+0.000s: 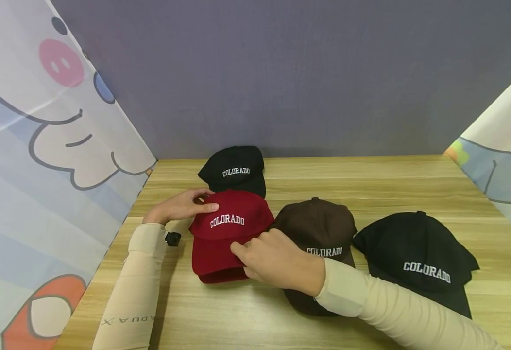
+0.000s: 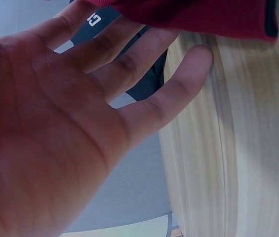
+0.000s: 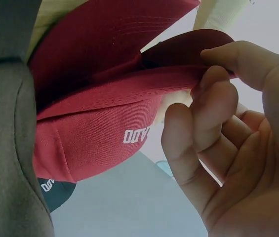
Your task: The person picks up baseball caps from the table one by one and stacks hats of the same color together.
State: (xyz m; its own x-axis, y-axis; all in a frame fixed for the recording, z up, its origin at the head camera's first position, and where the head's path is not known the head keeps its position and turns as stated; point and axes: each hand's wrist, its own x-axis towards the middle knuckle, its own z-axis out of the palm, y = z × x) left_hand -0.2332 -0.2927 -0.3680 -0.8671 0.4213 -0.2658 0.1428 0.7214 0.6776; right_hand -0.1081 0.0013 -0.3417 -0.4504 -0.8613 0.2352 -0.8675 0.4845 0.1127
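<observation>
A red cap [image 1: 252, 210] with white COLORADO lettering sits front-left on the table, brim toward me. Under its front edge shows a second, darker red brim edge [image 1: 222, 278]. My left hand [image 1: 181, 205] rests on the crown's left side, thumb on the front. In the left wrist view its fingers reach out nearly straight, some tips hidden behind the red hem [image 2: 203, 22]. My right hand [image 1: 277, 257] pinches the brim's right side; in the right wrist view, thumb and forefinger meet at the brim edge [image 3: 179, 79], and the other fingers are bent.
Behind the red cap lies a black cap [image 1: 238, 159]. A brown cap [image 1: 314, 218] sits right of it, partly covered by my right hand and sleeve. Farther right is another black cap [image 1: 417, 238]. A grey wall [image 1: 290, 82] and cartoon-print side panels border the wooden table [image 1: 369, 175].
</observation>
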